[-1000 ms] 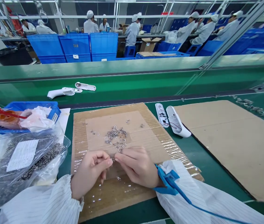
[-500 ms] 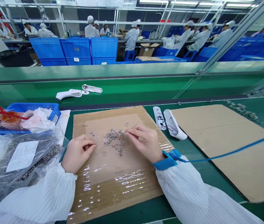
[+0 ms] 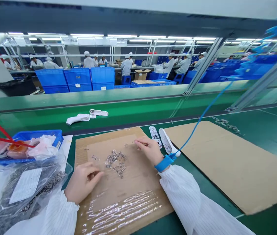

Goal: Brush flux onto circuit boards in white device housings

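A loose pile of small metal clips or terminals [image 3: 116, 160] lies on the tape-covered cardboard sheet [image 3: 128, 182]. My left hand [image 3: 83, 181] rests on the cardboard to the left of the pile, its fingers curled in and thumb close to the forefinger; anything between them is too small to make out. To the upper right of the pile, my right hand [image 3: 149, 150] is closed in a pinch, and what its fingertips hold cannot be made out. A blue wrist strap [image 3: 165, 162] with a coiled cord circles the right wrist. A few single pieces [image 3: 95, 157] lie left of the pile.
At left are a clear bag of metal parts [image 3: 47, 187] with a paper label and a blue tray [image 3: 58, 138] of wrapped items. Opened white casings [image 3: 169, 142] lie beyond my right hand, more casings [image 3: 99, 113] farther back. Another cardboard sheet [image 3: 236, 166] covers the right side.
The head view has tilted up and shifted. My right hand has moved away from the pile, up and right, still pinched. My left hand has come slightly nearer me.
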A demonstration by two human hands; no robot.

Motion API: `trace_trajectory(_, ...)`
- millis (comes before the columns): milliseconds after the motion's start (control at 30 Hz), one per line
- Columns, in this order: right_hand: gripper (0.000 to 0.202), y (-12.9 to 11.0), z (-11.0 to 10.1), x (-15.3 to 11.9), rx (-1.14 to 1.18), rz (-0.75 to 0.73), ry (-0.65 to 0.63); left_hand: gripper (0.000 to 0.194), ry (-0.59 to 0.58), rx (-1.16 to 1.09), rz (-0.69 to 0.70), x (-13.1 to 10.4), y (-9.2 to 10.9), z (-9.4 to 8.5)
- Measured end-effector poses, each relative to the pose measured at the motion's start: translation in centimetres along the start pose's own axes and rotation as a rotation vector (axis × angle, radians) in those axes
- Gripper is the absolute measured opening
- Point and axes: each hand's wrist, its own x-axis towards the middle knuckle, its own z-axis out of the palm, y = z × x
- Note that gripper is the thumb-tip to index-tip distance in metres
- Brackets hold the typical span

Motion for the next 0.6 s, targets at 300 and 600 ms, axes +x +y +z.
trace_trajectory(300,0.022,0.5,0.1,0.5,0.463,0.225,0.121,0.024,0.011,-0.050,-0.188,9.2,2.3,-2.9)
trace_trajectory(600,0.026,-0.7,-0.3,0.0,0.753,0.349,0.072,0.037,0.197,0.556,-0.268,21.6,-4.7,-2.4)
